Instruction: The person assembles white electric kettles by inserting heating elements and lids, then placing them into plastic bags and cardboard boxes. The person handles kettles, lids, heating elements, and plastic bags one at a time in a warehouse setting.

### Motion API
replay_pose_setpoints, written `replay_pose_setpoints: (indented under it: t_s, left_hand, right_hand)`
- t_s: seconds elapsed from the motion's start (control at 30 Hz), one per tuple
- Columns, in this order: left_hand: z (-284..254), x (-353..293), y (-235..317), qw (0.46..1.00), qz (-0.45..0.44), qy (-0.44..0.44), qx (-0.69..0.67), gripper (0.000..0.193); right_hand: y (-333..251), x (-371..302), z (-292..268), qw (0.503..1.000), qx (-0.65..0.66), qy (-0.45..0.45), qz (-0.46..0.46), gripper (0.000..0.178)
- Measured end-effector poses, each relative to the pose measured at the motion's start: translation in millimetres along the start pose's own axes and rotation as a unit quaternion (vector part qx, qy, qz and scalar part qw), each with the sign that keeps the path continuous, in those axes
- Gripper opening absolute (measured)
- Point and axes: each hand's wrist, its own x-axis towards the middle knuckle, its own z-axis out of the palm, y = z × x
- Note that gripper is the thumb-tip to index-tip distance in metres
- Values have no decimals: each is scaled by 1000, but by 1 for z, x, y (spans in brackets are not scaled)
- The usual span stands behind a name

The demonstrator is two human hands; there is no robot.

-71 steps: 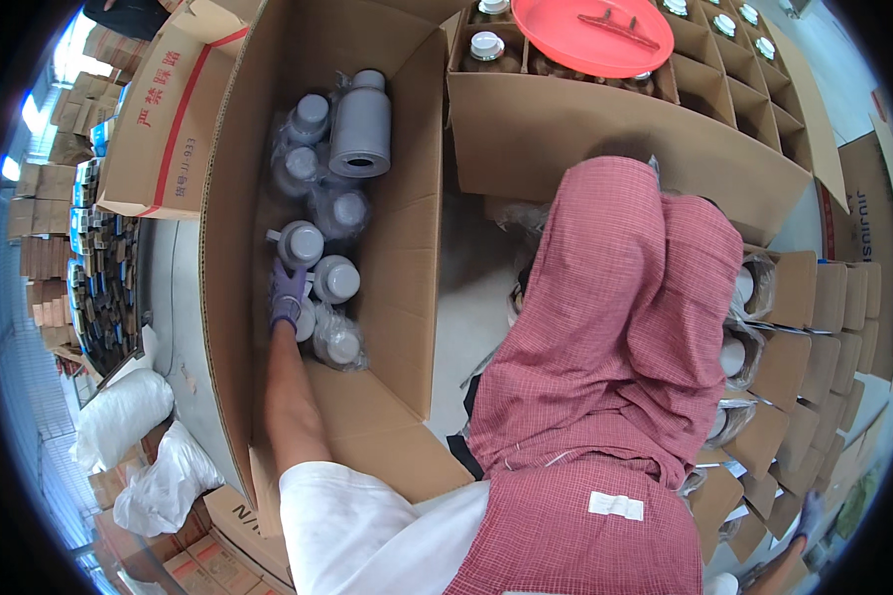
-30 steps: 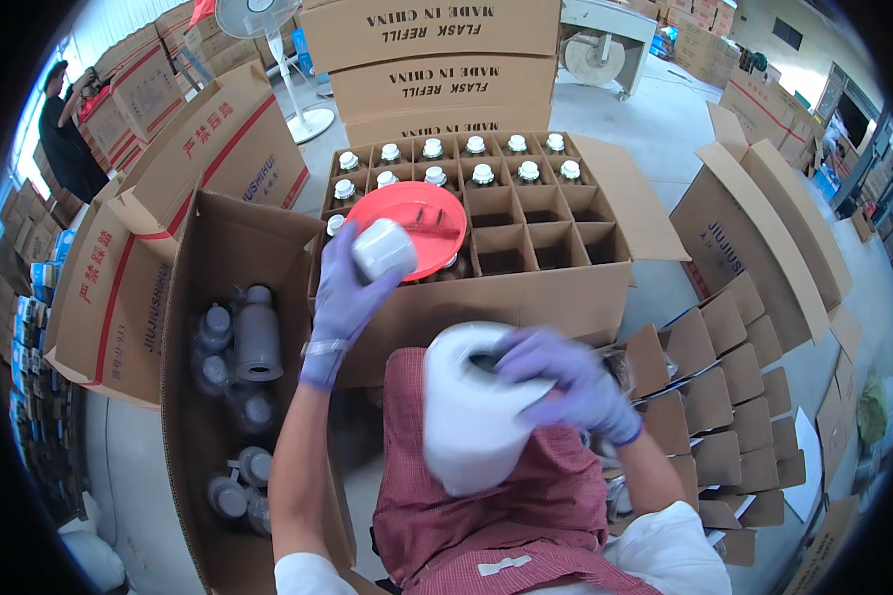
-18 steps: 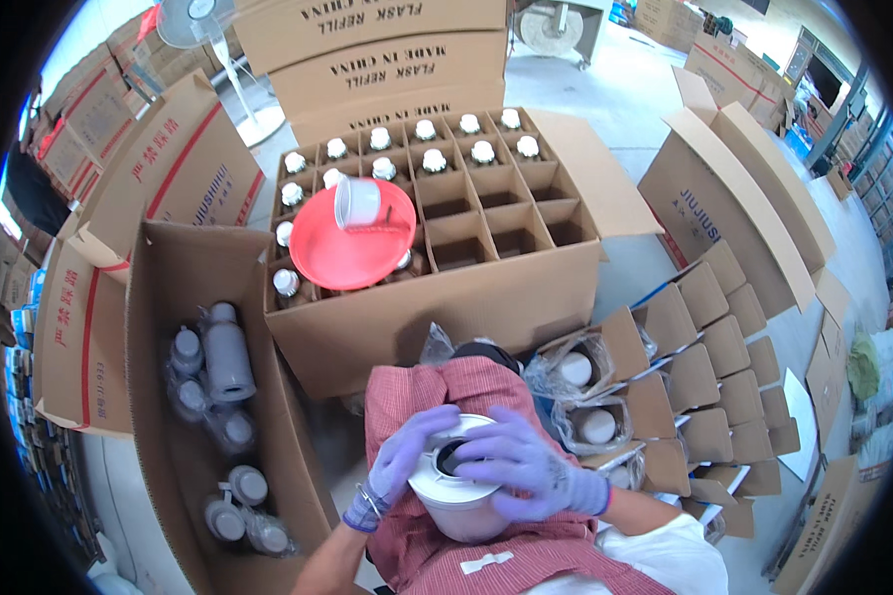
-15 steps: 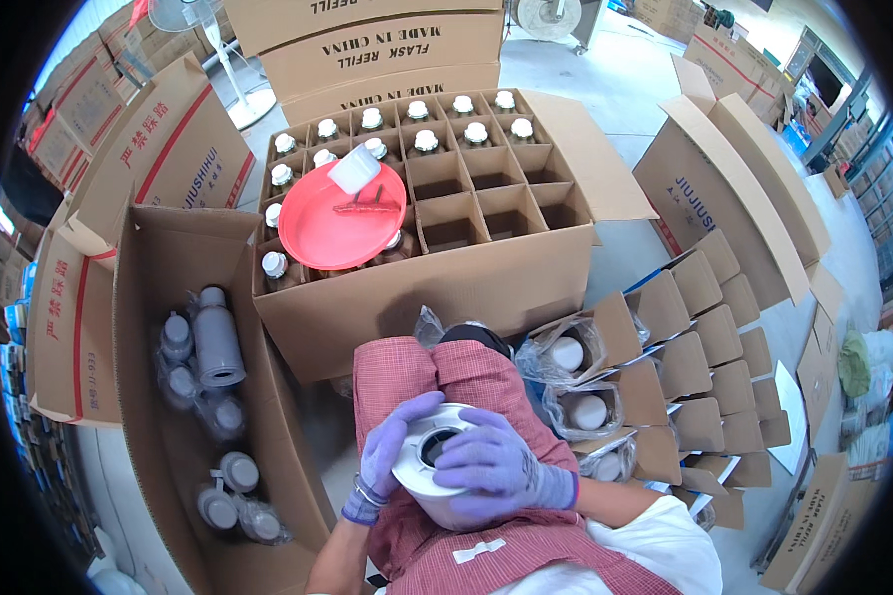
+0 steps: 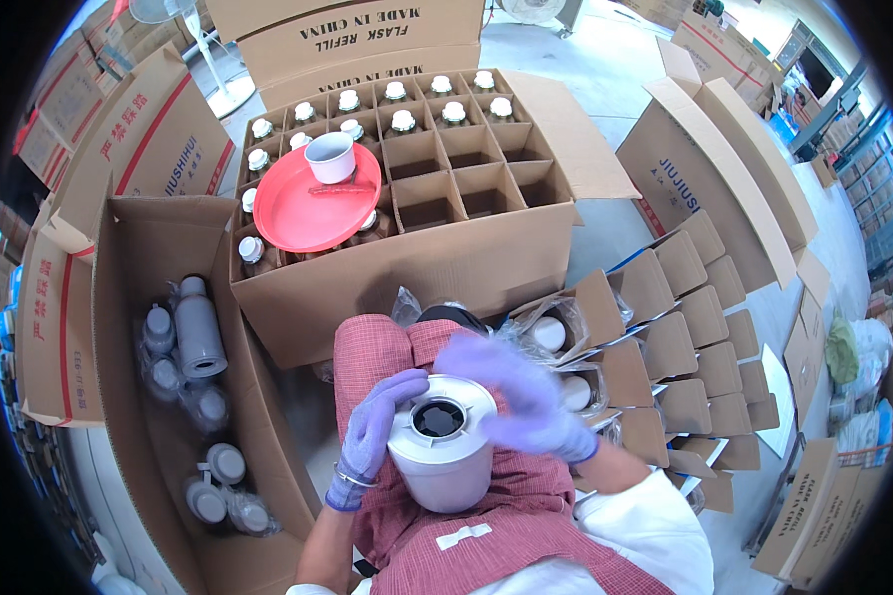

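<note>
At far left a tall open carton (image 5: 273,461) holds grey flasks (image 5: 200,342), some filmed in clear plastic. Next, a divided carton (image 5: 407,283) of white-capped bottles (image 5: 403,121) bears a red tray (image 5: 293,218) with a white cup (image 5: 329,164) on it. Nearer the body, the left hand (image 5: 370,428), gloved and half open, has hold of the white flask (image 5: 445,478), its fingers curved along the left shoulder. The flask sits on the checked cloth (image 5: 367,347) over the lap, dark mouth upward. Its wall looks stiff and smooth, probably light for its bulk and a little slippery; a broad hold around the shoulder should serve best, clear of the mouth. To its right the right hand (image 5: 526,402) is blurred above the rim; whether it touches, I cannot tell. Farther right, small open boxes (image 5: 620,382) hold plastic-wrapped pieces (image 5: 548,335).
</note>
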Motion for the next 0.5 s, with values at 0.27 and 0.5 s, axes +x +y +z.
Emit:
replay_pose_setpoints:
  t_s: [0.27,0.5]
  left_hand:
    - [-8,-4,3,1000,4,5,21,52]
    - [-3,0,0,998,16,-42,34,54]
  right_hand:
    - [-79,49,-16,988,-61,32,-141,53]
    - [-28,72,-2,995,-50,48,-69,49]
